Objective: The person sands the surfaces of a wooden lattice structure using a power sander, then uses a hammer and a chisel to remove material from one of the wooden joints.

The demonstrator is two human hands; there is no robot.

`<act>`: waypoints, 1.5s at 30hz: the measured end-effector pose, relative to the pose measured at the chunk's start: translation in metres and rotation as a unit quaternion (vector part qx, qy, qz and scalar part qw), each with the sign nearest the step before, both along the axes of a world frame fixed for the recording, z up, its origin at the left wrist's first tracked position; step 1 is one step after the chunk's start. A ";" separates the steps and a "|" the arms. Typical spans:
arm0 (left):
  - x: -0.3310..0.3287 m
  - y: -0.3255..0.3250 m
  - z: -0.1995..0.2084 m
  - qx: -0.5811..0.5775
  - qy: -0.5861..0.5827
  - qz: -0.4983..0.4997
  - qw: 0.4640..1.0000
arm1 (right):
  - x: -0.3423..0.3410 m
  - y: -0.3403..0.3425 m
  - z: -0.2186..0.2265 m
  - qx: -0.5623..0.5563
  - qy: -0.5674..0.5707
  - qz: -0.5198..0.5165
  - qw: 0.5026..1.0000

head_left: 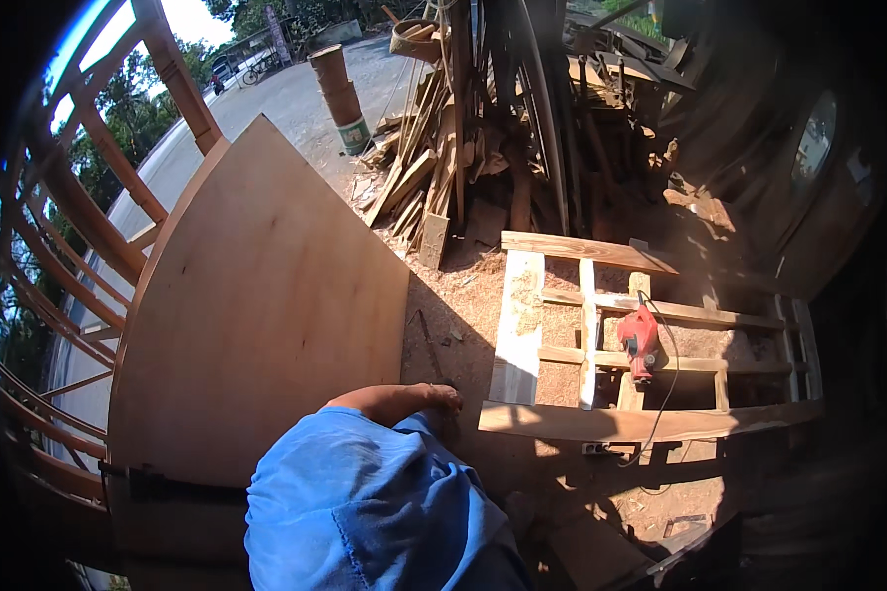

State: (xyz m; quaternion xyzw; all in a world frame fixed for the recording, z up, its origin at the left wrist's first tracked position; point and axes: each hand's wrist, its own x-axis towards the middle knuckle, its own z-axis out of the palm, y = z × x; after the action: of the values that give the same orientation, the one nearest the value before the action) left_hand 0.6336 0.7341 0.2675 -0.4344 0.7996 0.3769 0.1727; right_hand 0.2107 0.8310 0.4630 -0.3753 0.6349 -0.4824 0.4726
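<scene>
My left arm, in a blue sleeve, bends across the lower middle. My left hand is closed, its fingers curled in shadow, and what they hold, if anything, cannot be made out. Just beyond it, a thin dark stick-like piece slants over the sawdust; whether the hand touches it is unclear. To the left of the hand stands a large smooth wooden panel with a curved left edge. My right hand is out of sight.
At right, a wooden door-like frame lies over the sawdust, bearing a red corded power tool. Scrap wood is heaped at the back, beside stacked buckets. Curved wooden framework rises at far left.
</scene>
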 end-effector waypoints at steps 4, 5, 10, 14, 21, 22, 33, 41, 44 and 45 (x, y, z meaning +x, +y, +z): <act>0.017 0.015 -0.009 0.026 0.052 0.074 0.996 | 0.087 -0.039 0.010 0.037 -0.043 0.091 0.994; 0.013 0.009 0.000 0.045 0.059 0.075 0.994 | 0.106 -0.050 0.011 0.044 -0.045 0.103 0.993; 0.027 -0.033 0.056 0.094 0.114 0.086 0.985 | 0.209 -0.111 0.016 0.082 -0.081 0.144 0.983; 0.055 -0.061 0.076 0.131 0.187 0.086 0.970 | 0.295 -0.159 0.009 0.122 -0.093 0.154 0.976; 0.089 -0.103 0.125 0.191 0.298 0.080 0.932 | 0.404 -0.221 -0.001 0.174 -0.113 0.150 0.967; 0.090 -0.105 0.132 0.200 0.310 0.084 0.926 | 0.414 -0.223 -0.001 0.183 -0.115 0.154 0.964; 0.107 -0.125 0.178 0.138 0.341 0.406 0.837 | 0.415 -0.226 0.047 0.243 -0.107 0.209 0.941; 0.149 -0.259 0.138 0.156 0.301 0.591 0.732 | 0.398 -0.273 -0.081 0.041 0.040 0.222 0.973; 0.144 -0.293 0.138 0.258 0.203 0.638 0.697 | 0.406 -0.304 -0.085 0.120 0.121 0.315 0.934; 0.136 -0.310 0.132 0.210 0.172 0.592 0.759 | 0.398 -0.312 -0.105 0.202 0.187 0.322 0.906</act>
State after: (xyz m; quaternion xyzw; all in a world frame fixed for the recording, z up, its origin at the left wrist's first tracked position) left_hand 0.7699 0.4239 0.3995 -0.7020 0.3003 0.6308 -0.1379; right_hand 0.6090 0.5191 0.3583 -0.5397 0.6398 -0.0862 0.5403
